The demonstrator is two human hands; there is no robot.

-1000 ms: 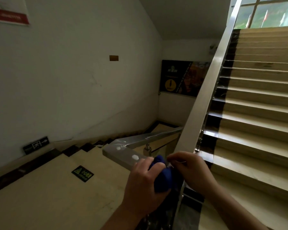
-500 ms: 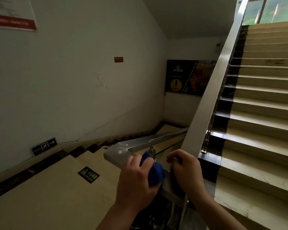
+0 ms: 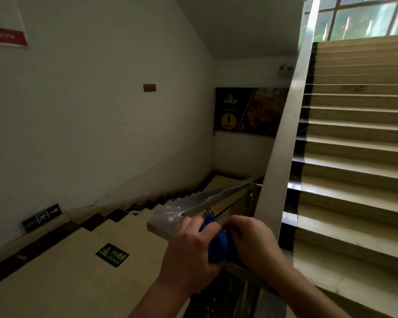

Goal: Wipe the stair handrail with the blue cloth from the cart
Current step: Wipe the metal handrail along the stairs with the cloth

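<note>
Nearest the camera, just below the handrail's corner, both forearms rise from the bottom edge and meet over the blue cloth (image 3: 217, 245). The left hand (image 3: 189, 253) is curled closed around the bunched cloth, its fingers wrapped over the top of the wad and its knuckles facing the camera. This looks like a grip for bearing the cloth down on the metal. The right hand (image 3: 251, 242) sits just right of the cloth, touching it, with its fingers bent inward and pinching at the cloth's upper edge. I judge that it is gathering or steadying the fabric so the wad stays compact, though the fingertips themselves are hidden behind the cloth.

The cloth rests against the handrail (image 3: 170, 222) at the turn where the flat, pale landing section meets the rising one. Starting at the corner lets a wipe run outward along either run. White specks show on the flat section just left of the hands.

Beyond the corner, a lower rail (image 3: 218, 196) slopes down toward the lower flight. The long rail (image 3: 285, 125) climbs up and away on the right, beside the ascending steps (image 3: 359, 143), toward a window. Left of the corner, on the landing floor (image 3: 55, 271), lies a warning sticker (image 3: 112, 254).
</note>
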